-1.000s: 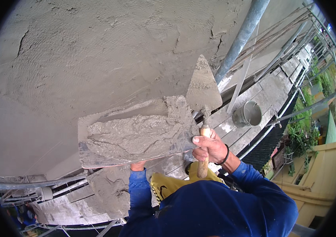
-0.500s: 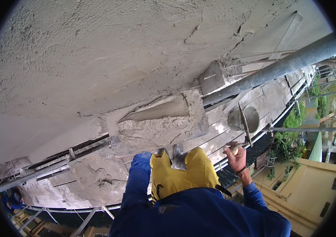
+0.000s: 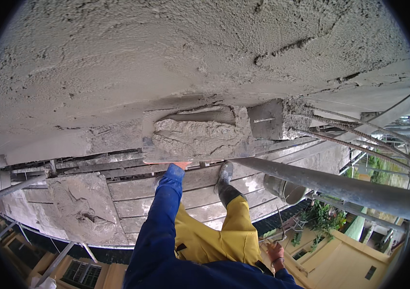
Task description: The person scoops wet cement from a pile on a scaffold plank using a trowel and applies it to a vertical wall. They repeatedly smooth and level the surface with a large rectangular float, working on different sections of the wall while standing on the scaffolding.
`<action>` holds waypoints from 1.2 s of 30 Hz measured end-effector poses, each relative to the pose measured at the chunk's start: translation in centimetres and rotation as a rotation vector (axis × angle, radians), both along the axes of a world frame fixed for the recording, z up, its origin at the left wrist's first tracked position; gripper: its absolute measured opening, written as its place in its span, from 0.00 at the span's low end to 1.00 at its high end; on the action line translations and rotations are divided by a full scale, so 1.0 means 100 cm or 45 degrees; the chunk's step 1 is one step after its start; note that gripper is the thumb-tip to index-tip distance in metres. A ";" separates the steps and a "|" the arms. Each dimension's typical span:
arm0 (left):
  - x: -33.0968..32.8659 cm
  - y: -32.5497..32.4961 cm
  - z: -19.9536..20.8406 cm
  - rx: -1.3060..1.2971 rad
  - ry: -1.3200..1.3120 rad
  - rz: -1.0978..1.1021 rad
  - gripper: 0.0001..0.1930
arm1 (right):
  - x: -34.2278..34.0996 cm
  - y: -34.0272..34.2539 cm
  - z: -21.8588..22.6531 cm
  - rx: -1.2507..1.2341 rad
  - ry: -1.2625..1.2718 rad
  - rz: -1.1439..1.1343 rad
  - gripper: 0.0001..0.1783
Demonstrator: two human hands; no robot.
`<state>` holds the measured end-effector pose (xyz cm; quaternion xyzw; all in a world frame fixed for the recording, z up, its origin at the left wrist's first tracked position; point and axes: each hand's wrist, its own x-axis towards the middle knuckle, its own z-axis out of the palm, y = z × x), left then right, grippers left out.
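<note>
My left hand point(image 3: 182, 164) is under the near edge of a rectangular mortar board point(image 3: 148, 153), with its fingers mostly hidden beneath. A thick heap of wet grey mortar point(image 3: 200, 137) lies on the board, with a smooth groove scooped along its far side. The board is close against the rough mortar-coated wall point(image 3: 132, 58). Low at my right side, my right hand point(image 3: 276, 251) is closed round the handle of a trowel point(image 3: 281, 220), whose thin blade shows nearly edge-on.
A thick metal pole point(image 3: 330, 180) slants across the right, in front of a bucket point(image 3: 282, 188). Rusty rebars point(image 3: 359, 130) stick out beyond a concrete block point(image 3: 266, 120). My boots stand on scaffold planks point(image 3: 193, 192). At left lies a mortar-smeared sheet point(image 3: 84, 207).
My right hand with the trowel has dropped lower and closer to my body. The view has shifted, and the mortar board now appears more level and farther from me.
</note>
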<state>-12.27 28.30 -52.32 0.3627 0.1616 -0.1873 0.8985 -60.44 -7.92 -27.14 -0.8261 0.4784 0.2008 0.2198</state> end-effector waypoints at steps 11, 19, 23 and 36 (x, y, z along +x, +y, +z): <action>0.107 -0.098 0.104 0.100 -0.187 -0.055 0.07 | 0.149 -0.110 -0.011 -0.026 0.130 0.702 0.20; 0.110 -0.096 0.238 0.277 -0.405 -0.008 0.12 | 0.252 -0.122 0.003 0.086 0.005 1.006 0.24; 0.114 -0.108 0.281 0.397 -0.560 0.011 0.15 | 0.270 -0.127 0.027 -0.016 0.017 1.169 0.27; 0.114 -0.160 0.455 0.345 -0.847 0.211 0.19 | 0.270 -0.175 0.056 0.075 -0.072 1.239 0.30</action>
